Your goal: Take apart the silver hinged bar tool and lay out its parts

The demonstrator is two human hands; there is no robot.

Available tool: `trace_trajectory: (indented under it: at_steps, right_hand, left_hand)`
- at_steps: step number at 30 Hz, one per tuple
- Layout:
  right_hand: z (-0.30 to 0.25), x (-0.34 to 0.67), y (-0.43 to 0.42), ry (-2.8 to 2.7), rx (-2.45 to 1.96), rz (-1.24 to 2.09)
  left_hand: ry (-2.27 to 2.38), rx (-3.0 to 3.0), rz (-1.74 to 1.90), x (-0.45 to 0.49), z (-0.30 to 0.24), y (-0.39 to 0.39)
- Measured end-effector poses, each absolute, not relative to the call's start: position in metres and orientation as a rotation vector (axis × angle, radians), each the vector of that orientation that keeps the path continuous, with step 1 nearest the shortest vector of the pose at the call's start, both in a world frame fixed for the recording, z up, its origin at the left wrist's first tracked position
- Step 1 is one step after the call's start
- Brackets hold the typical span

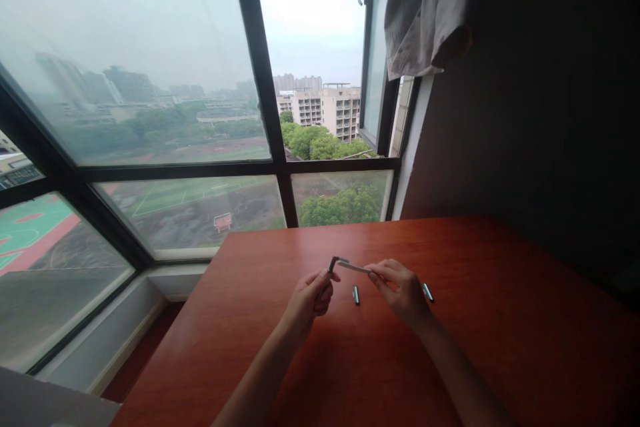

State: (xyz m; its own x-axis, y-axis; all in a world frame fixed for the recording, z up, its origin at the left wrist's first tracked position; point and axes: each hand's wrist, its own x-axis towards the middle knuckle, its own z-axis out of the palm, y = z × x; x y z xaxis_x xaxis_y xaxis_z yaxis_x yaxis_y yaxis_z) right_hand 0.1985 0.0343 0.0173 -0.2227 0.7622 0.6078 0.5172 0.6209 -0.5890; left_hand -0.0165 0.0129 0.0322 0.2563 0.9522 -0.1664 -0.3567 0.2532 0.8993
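Over the middle of a red-brown wooden table (500,320), both my hands hold parts of a small thin object. My left hand (313,297) is closed on a short dark piece (331,263) with a bent top end. My right hand (400,287) pinches a slim pale rod (353,267) whose tip meets that dark piece. A small teal-and-dark cylinder (356,295) lies on the table between my hands. A second one (428,292) lies just right of my right hand.
A large dark-framed window (273,113) stands behind the table, with one pane (377,53) swung open at the right. A pale garment (425,13) hangs at the top right against a dark wall (540,113). The table's left edge drops to the floor (145,353).
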Motion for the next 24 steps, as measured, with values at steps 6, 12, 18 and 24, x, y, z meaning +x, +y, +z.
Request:
trace_trajectory:
  at_steps: [6, 12, 18, 24]
  right_hand:
    - [0.0188, 0.1957, 0.0327, -1.882, -0.999, 0.359]
    - [0.019, 0.1975, 0.0343, -1.861, -1.008, 0.41]
    - [0.0189, 0.1959, 0.0335, -1.86, -1.01, 0.452]
    - [0.0188, 0.1942, 0.0317, -1.861, -0.971, 0.499]
  left_hand:
    - [0.877, 0.893, 1.036, -0.0134, 0.0277, 0.0135]
    - [0.861, 0.876, 1.074, -0.0157, 0.0283, 0.0142]
    - [0.874, 0.88, 1.071, -0.0152, 0.0268, 0.0141]
    - [0.882, 0.906, 1.029, -0.0116, 0.0265, 0.0129]
